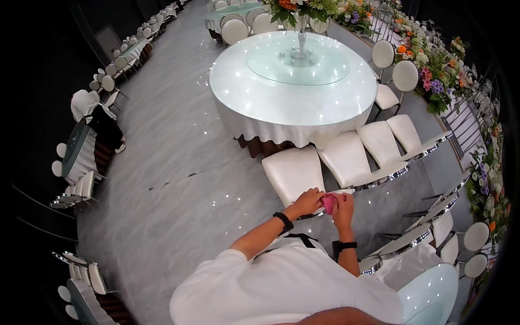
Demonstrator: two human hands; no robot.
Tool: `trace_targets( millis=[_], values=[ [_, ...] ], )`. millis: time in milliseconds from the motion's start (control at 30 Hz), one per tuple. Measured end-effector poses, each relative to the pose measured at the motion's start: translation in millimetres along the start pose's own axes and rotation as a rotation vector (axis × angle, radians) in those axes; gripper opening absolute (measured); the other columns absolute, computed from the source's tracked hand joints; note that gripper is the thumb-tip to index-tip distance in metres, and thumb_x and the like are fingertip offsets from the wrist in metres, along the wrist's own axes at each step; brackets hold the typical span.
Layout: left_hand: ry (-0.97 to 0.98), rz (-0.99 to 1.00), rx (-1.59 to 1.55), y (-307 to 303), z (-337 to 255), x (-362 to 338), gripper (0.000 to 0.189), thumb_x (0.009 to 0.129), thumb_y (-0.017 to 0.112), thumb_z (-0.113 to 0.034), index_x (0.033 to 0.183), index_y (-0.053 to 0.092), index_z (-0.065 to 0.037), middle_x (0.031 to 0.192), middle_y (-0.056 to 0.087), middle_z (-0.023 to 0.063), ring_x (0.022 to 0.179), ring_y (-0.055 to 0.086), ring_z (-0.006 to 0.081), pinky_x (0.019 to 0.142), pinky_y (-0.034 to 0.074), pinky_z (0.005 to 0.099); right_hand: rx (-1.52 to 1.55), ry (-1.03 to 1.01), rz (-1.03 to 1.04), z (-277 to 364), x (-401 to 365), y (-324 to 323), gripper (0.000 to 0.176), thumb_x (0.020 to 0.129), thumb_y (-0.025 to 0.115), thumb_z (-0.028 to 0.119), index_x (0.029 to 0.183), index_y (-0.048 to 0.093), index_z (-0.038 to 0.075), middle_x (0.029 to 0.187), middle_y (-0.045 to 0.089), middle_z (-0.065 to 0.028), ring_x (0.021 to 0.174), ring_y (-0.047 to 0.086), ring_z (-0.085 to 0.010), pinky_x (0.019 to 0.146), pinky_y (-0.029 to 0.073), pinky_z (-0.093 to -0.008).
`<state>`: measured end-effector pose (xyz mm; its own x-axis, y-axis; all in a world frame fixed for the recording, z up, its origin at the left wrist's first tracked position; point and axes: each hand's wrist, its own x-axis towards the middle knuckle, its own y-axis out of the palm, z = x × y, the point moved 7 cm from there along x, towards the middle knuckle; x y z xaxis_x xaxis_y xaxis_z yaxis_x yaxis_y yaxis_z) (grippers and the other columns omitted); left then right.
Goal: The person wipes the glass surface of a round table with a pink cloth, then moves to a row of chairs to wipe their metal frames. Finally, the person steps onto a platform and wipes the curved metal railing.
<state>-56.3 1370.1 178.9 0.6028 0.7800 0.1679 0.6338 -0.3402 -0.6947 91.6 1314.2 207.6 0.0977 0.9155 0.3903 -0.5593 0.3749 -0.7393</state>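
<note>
In front of my body, both hands meet at a small bunched pink cloth. My right hand grips its right side with curled fingers. From the left, my left hand closes on the cloth's other edge. Just beyond the hands stands a white padded chair, its backrest partly hidden behind them. Further off is a round table under a white cover, with a glass turntable on top.
More white chairs line the table's near right side. A flower arrangement rises from the turntable on a clear stand. Flower beds border the right. Across the grey floor, a person leans over another table.
</note>
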Motion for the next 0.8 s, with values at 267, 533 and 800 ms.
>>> trace_targets(
  millis=[267, 533, 800],
  values=[
    [-0.109, 0.297, -0.134, 16.6, 67.3, -39.0, 0.013, 0.087, 0.058, -0.007, 0.100, 0.059, -0.004, 0.105, 0.063, 0.0184, 0.095, 0.061, 0.0384, 0.080, 0.049, 0.0456, -0.185, -0.208, 0.177, 45.1, -17.2, 23.3, 0.026, 0.085, 0.065, 0.017, 0.110, 0.069, 0.014, 0.112, 0.059, -0.0119, 0.108, 0.054, -0.0349, 0.091, 0.041, -0.0496],
    [0.115, 0.278, -0.386, 7.1, -16.8, 6.1, 0.056, 0.087, 0.055, 0.001, 0.140, 0.040, -0.003, 0.136, 0.048, 0.0257, 0.118, 0.054, 0.0405, 0.100, 0.044, 0.0420, -0.094, -0.102, 0.068, -20.3, 7.9, -2.2, 0.025, 0.088, 0.055, 0.021, 0.109, 0.065, 0.010, 0.111, 0.059, -0.0132, 0.104, 0.055, -0.0358, 0.090, 0.042, -0.0505],
    [0.249, 0.275, -0.229, 44.8, -40.4, 40.1, 0.064, 0.092, 0.052, -0.006, 0.152, 0.029, -0.008, 0.150, 0.038, 0.0226, 0.127, 0.049, 0.0381, 0.108, 0.040, 0.0438, 0.154, 0.018, -0.020, -101.8, 26.0, 14.8, 0.029, 0.093, 0.045, 0.023, 0.107, 0.062, 0.003, 0.114, 0.058, -0.0201, 0.108, 0.053, -0.0413, 0.094, 0.039, -0.0526]
  ],
)
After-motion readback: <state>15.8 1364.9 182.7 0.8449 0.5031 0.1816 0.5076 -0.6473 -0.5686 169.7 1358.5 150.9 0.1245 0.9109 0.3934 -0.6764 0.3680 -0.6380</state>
